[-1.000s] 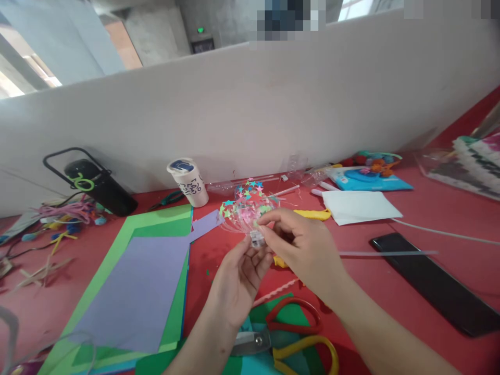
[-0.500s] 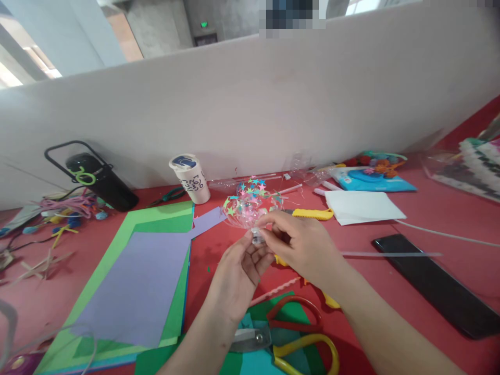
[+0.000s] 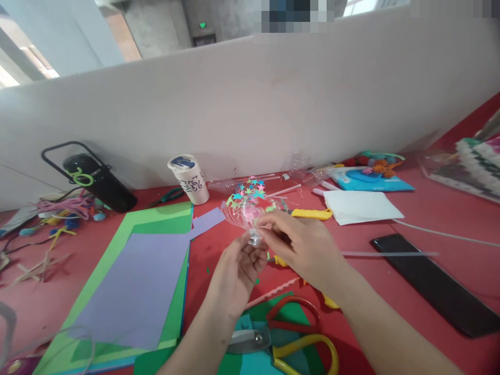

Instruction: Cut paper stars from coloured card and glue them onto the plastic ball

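Note:
Between both hands, above the red table, is a clear decoration (image 3: 250, 211) of fine see-through strands tipped with colourful stars, pink inside. Its small silvery base (image 3: 255, 238) points down toward me. My left hand (image 3: 232, 273) grips that base from the left with thumb and fingers. From the right, my right hand (image 3: 307, 242) pinches at the neck just above the base; its fingertips partly cover the spot. Below the hands lie large scissors (image 3: 261, 339) with one red and one yellow handle, on pieces of green and teal paper.
Purple sheet (image 3: 136, 286) and green sheets (image 3: 121, 229) are stacked at left. Behind stand a white cup (image 3: 191, 182) and a black bottle (image 3: 97, 179). To the right are a yellow cutter (image 3: 311, 214), a white paper (image 3: 363, 207), a black phone (image 3: 429, 281) and a blue packet (image 3: 375, 179).
The decoration has turned slightly, its stars now bunched higher. The silvery base shows more as my left fingers have shifted a little. My right hand stays in nearly the same place.

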Tool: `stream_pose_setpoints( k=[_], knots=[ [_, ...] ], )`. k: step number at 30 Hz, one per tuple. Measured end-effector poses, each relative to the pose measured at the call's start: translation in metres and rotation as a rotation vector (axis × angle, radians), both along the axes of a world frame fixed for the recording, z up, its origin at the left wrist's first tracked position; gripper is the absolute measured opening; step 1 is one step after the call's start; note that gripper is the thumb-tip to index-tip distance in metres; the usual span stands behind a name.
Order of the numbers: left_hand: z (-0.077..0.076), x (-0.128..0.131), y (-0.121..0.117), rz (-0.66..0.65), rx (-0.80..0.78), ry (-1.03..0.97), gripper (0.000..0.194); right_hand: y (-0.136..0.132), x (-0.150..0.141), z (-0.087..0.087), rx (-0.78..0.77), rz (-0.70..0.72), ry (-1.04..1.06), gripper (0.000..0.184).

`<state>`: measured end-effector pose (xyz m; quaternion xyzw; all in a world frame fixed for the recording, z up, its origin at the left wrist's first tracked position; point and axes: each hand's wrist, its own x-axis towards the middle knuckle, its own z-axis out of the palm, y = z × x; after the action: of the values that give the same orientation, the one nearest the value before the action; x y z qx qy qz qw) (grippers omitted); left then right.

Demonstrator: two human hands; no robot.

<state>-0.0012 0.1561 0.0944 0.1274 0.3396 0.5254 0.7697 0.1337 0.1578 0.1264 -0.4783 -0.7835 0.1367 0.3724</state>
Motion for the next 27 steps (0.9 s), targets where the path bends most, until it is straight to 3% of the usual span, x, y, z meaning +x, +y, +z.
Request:
stream_pose_setpoints(
  k=[7,14,27],
  knots=[
    [0.0050,-0.0001,-0.0019,-0.089,-0.089,-0.067,0.021,-0.0066,0.0039,0.0104,0.043,-0.133,0.088,0.009],
    [0.0050,0.0018,-0.0039,-0.089,-0.084,-0.059,0.023,-0.0035,-0.0003,0.0061,0.015,-0.174,0.137,0.008],
    [0.0053,0.0065,-0.0063,-0.082,-0.070,-0.022,0.023,-0.0010,-0.0015,0.0062,-0.217,-0.177,0.397,0.007]
  ],
)
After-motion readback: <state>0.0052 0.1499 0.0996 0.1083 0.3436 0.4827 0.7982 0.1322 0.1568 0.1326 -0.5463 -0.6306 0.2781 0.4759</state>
